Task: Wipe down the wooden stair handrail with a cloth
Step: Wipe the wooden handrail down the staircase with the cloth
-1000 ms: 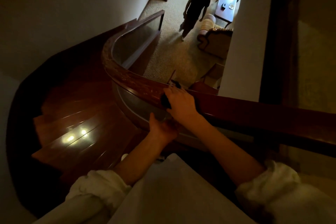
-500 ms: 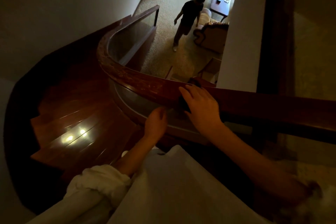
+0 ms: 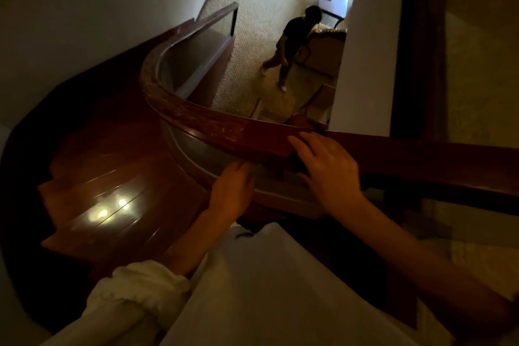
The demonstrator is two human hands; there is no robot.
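I have one dark cloth (image 3: pixel 298 163) and one wooden handrail (image 3: pixel 207 122) in front of me. The cloth is draped over the handrail where its curve straightens out. My right hand (image 3: pixel 330 170) lies flat on the near face of the handrail with fingers spread and fairly straight, pressing the cloth against the wood. My left hand (image 3: pixel 233 191) is lower, under the handrail's near edge. Its fingers are relaxed and hold nothing, with the tips touching the glass panel (image 3: pixel 202 149) below. Both of my white sleeves (image 3: pixel 134 286) are pushed up.

To the left, the wooden stair treads (image 3: pixel 84 177) carry two bright spots of reflected light (image 3: pixel 112 208). On the carpet (image 3: pixel 247 64) downstairs there is one person (image 3: pixel 293 36) in dark clothes beside one armchair (image 3: pixel 325 50). Beyond them stands one small desk (image 3: pixel 335 5) with two small objects on it, too small to read.
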